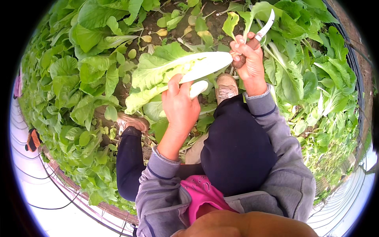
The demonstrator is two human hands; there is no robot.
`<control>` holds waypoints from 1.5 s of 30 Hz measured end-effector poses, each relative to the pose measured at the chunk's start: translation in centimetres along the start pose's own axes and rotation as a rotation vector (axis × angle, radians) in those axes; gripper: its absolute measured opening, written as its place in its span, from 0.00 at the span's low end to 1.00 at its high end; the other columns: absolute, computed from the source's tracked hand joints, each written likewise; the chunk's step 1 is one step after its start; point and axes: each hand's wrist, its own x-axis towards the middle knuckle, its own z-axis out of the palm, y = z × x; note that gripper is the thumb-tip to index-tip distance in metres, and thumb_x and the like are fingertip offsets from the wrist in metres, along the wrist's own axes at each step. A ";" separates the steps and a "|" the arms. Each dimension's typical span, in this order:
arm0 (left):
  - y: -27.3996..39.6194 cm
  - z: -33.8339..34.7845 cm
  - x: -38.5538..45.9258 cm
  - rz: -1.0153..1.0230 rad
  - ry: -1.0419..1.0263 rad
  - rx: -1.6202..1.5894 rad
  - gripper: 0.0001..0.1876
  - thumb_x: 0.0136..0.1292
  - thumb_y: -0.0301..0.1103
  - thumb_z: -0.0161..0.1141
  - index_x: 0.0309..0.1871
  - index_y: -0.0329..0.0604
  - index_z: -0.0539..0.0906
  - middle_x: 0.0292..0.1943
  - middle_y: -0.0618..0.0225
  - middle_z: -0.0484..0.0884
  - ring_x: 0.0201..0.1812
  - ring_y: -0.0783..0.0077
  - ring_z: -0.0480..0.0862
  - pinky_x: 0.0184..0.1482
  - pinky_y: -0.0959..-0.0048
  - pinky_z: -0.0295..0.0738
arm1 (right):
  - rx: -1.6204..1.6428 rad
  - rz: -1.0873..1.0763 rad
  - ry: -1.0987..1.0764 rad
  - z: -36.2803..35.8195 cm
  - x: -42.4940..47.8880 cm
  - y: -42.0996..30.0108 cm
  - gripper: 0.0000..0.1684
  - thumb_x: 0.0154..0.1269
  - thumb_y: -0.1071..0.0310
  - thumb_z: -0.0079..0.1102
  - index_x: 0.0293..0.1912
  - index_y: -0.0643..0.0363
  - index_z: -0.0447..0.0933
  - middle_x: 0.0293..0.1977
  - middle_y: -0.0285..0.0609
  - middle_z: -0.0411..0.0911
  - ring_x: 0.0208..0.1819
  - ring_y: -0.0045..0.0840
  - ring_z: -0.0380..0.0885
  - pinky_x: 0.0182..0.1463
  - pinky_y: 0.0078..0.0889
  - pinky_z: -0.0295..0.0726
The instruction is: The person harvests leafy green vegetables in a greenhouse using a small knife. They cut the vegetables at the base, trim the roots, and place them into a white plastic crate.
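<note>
My left hand [181, 105] grips a pale-stemmed leafy green vegetable [204, 63] whose frilled leaves spread to the left. Its white base points right, touching or nearly touching my right fingers. A shorter white stalk [198, 89] sticks out beside my left thumb. In my right hand [250, 63] is a small knife with a brown handle [253, 43] and a curved blade [268, 25] pointing up and away. The same hand also pinches a yellowing leaf [230, 23] and a green leaf by their stalks.
Leafy plants grow densely on the left [94, 65]. Loose leaves, some yellow [161, 32], lie on the brown soil [174, 32]. Cut greens [285, 71] lie at the right. My shoes [226, 87] stand among leaves. Dark tubing [356, 74] runs along the right edge; white sheeting [44, 195] borders the left.
</note>
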 end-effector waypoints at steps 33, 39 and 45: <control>2.0 -0.7 1.4 -0.125 -0.159 -0.496 0.31 0.53 0.34 0.66 0.58 0.34 0.67 0.56 0.47 0.72 0.57 0.49 0.73 0.58 0.60 0.66 | -0.620 -0.083 -0.441 2.4 -2.4 0.9 0.23 0.53 0.78 0.65 0.48 0.64 0.67 0.41 0.53 0.78 0.43 0.32 0.79 0.48 0.36 0.80; 1.3 0.9 1.2 -0.234 -0.089 -0.478 0.32 0.47 0.32 0.69 0.57 0.38 0.70 0.48 0.51 0.78 0.48 0.51 0.79 0.50 0.61 0.73 | -0.461 0.155 -0.453 3.3 -2.8 1.2 0.30 0.56 0.73 0.65 0.56 0.69 0.64 0.44 0.50 0.78 0.44 0.26 0.78 0.46 0.28 0.79; -0.3 0.2 1.4 -0.148 -0.084 -0.266 0.28 0.43 0.28 0.65 0.53 0.41 0.74 0.39 0.57 0.82 0.38 0.54 0.82 0.42 0.62 0.77 | -0.560 0.216 -0.422 1.9 -1.9 1.7 0.27 0.56 0.73 0.65 0.55 0.68 0.68 0.45 0.49 0.79 0.42 0.20 0.78 0.33 0.15 0.74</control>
